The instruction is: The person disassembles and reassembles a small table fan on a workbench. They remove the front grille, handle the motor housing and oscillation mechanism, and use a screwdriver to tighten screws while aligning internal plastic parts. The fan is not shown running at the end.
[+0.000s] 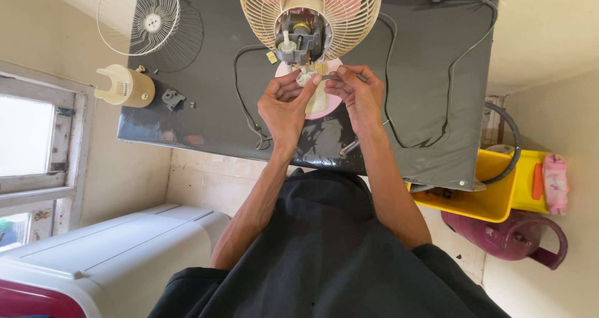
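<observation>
A cream table fan lies on a dark grey table (206, 125), its rear grille (349, 12) and bare motor (301, 38) facing me. My left hand (284, 106) pinches a small cream part (306, 77) just below the motor, over the fan's pink and cream neck (322, 103). My right hand (355, 93) grips the same spot from the right, fingertips meeting the left hand's. What sits between the fingers is mostly hidden.
A loose front grille (138, 15) and a cream motor cover (126, 87) lie at the table's left, with a small grey piece (172, 98) nearby. A black cord (246, 109) and a grey cord (462, 56) loop over the table. A screwdriver (349, 147) lies near the front edge. A yellow bin (493, 193) stands at right.
</observation>
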